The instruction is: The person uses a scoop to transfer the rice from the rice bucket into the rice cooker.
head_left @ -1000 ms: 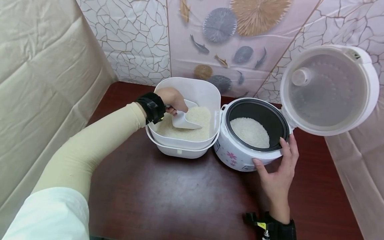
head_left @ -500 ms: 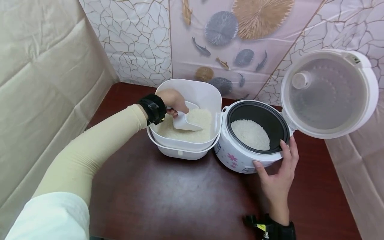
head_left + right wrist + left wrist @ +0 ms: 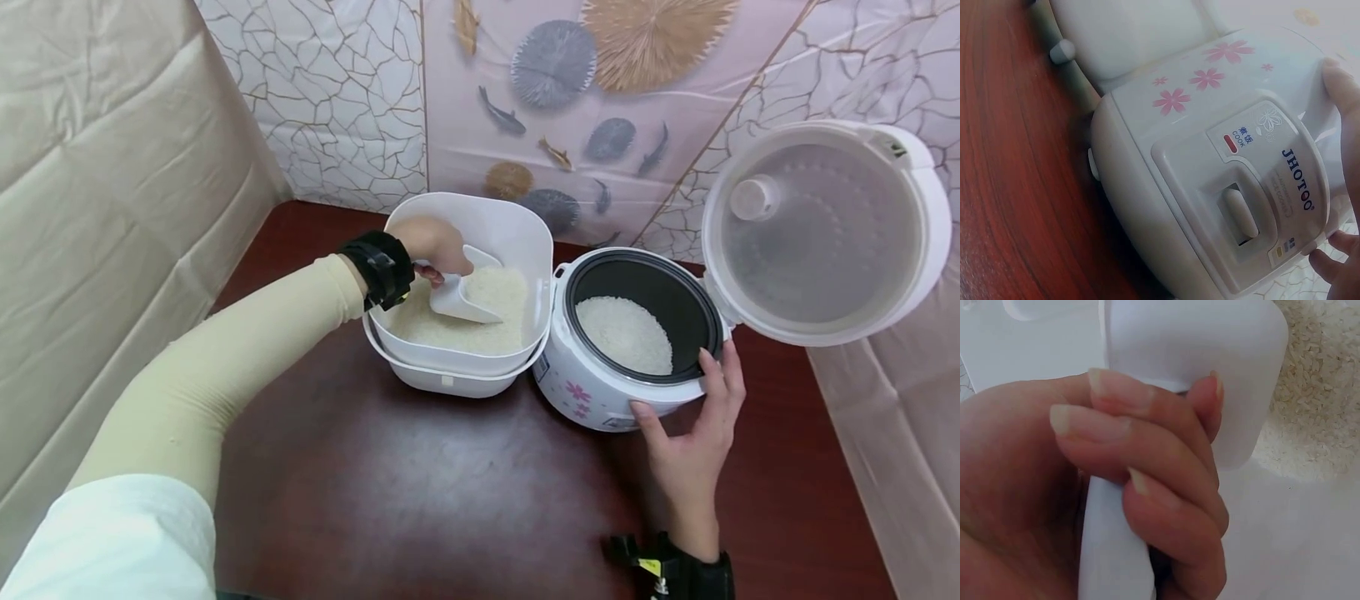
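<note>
My left hand [image 3: 435, 243] reaches into a white plastic bin [image 3: 517, 229] of rice [image 3: 498, 287]. Its fingers curl round the handle of a white scoop [image 3: 457, 307]; the left wrist view shows the scoop's bowl [image 3: 1197, 350] beside loose grains. Right of the bin stands a white rice cooker [image 3: 558, 379] with pink flowers. Inside its dark inner pot [image 3: 678, 308] lies a mound of white rice [image 3: 626, 333]. My right hand [image 3: 693, 450] rests on the cooker's near right side, thumb on the outer wall and fingertips at the rim.
The cooker's lid [image 3: 825, 233] stands open at the right, near the patterned back wall. A beige cloth wall [image 3: 112, 167] borders the left side. Everything stands on a dark red-brown table [image 3: 420, 483]. The bin sits within a second white tub [image 3: 450, 383].
The view shifts slightly. My left hand stays with the scoop in the bin's rice, and my right hand stays on the cooker.
</note>
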Demonstrator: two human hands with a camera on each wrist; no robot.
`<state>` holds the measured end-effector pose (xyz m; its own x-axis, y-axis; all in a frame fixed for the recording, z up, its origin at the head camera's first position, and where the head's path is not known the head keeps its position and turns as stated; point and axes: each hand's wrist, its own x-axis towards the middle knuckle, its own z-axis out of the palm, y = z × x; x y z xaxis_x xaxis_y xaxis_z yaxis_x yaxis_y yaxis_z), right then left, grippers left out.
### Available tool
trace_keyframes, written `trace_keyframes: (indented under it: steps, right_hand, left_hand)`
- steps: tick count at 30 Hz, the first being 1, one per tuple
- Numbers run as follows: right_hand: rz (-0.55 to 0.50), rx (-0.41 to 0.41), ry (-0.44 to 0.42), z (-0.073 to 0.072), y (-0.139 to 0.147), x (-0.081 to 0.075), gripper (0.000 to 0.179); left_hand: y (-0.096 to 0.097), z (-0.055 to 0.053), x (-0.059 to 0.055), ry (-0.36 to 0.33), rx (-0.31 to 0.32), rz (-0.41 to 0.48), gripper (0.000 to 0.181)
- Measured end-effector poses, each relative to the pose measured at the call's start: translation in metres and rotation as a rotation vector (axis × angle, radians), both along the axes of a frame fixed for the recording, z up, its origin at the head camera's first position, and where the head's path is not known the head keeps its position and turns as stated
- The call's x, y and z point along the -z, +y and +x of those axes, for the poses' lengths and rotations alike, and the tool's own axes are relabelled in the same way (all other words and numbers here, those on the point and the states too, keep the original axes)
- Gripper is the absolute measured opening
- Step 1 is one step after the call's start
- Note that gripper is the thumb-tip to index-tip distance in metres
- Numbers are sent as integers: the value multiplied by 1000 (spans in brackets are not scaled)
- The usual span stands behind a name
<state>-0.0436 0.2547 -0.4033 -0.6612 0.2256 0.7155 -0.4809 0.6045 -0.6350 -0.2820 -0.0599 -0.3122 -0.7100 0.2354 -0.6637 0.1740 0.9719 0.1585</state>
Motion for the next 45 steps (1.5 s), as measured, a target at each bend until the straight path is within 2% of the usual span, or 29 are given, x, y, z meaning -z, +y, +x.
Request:
trace_keyframes:
  steps: [5, 15, 22, 27, 31, 39, 45]
  right_hand:
    - [-5, 1, -2, 1, 1, 0, 93]
    - [7, -12, -11, 2, 2, -4, 91]
    - [20, -29, 3, 0, 5, -5, 94]
    - [20, -19, 8, 0, 7, -5, 94]
    - [13, -14, 6, 1, 7, -4, 93]
    - [13, -16, -7, 3, 6, -7, 92]
    - [2, -12, 6, 3, 6, -3, 92]
  left_hand:
    - [1, 1, -1, 47, 13, 12, 44]
    - [-2, 1, 2, 44, 35, -3, 54]
    - [-5, 5, 7, 11, 23, 20, 49]
    - [-2, 4, 4, 34, -6, 38, 46]
    - [-1, 4, 5, 24, -26, 65, 45]
    - [-2, 5, 5, 38, -9, 88, 44]
    - [-4, 3, 8, 49, 0, 92, 42]
